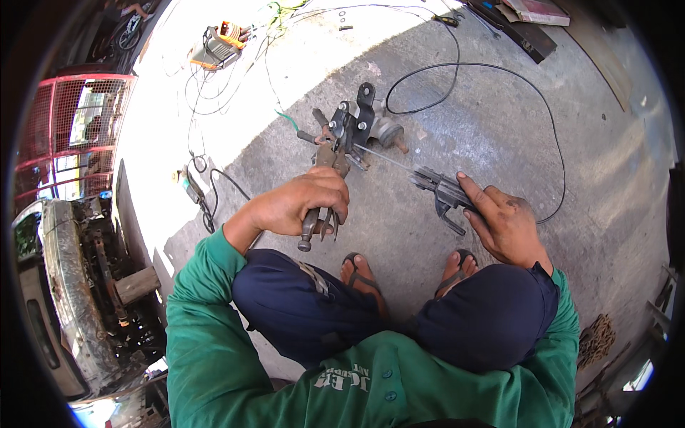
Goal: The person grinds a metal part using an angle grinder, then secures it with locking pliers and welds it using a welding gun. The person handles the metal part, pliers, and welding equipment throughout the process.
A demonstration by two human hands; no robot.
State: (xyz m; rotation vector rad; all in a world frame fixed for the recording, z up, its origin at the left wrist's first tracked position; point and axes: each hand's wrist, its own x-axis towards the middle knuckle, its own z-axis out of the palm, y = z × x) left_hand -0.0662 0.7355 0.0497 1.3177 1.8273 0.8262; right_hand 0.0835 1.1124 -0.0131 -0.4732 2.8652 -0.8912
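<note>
My left hand [303,201] is closed around locking pliers [308,228], whose jaws reach a black metal bracket [366,110] with bolts in it. Joined to the bracket is a grey, rounded metal part [387,132] on the concrete floor. A clamp with dark handles [307,136] and a green lead sits at the bracket's left side. In my right hand [508,222] is a black welding electrode holder [441,190], gripped from its right end. From it a thin welding rod [385,156] points left, its far tip close to the bracket and pliers; whether it touches, I cannot tell.
A black cable [556,135] loops over the floor at the right. A grey and orange machine [214,50] stands at the far left among thin wires. At left are a red mesh gate [75,118] and a worn vehicle [75,285]. A chain pile [596,340] lies right.
</note>
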